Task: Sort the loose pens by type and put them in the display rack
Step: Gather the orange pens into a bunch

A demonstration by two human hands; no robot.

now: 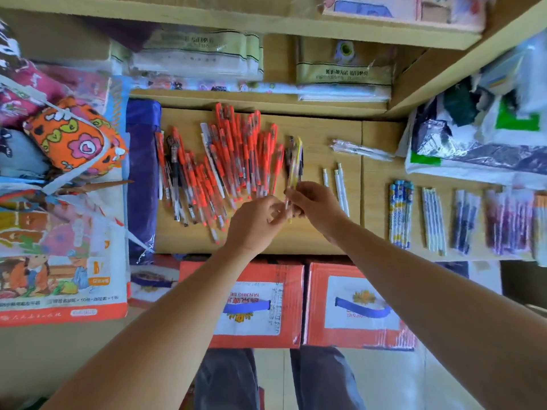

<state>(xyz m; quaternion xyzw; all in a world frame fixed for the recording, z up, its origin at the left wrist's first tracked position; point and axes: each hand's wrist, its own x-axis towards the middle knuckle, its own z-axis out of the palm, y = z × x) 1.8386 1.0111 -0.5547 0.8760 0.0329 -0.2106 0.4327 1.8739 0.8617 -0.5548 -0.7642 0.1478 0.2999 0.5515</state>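
Observation:
A big heap of orange-red pens (225, 164) lies spread on the wooden shelf (316, 232), with a few black pens mixed in at its left. My right hand (310, 202) grips a small bunch of mixed pens (294, 161), yellow and dark ones, pointing away from me. My left hand (260, 220) sits right beside it, its fingers curled and touching the bunch's near ends. Three white pens (337, 184) lie to the right of my hands, with clear-wrapped pens (358, 149) behind them.
Sorted rows lie on the shelf at right: patterned blue pens (401, 214), white pens (433, 220), dark blue refills (464, 220) and purple ones (509, 223). A purple packet (142, 176) borders the heap's left. Two red cartons (349, 309) stand below the shelf.

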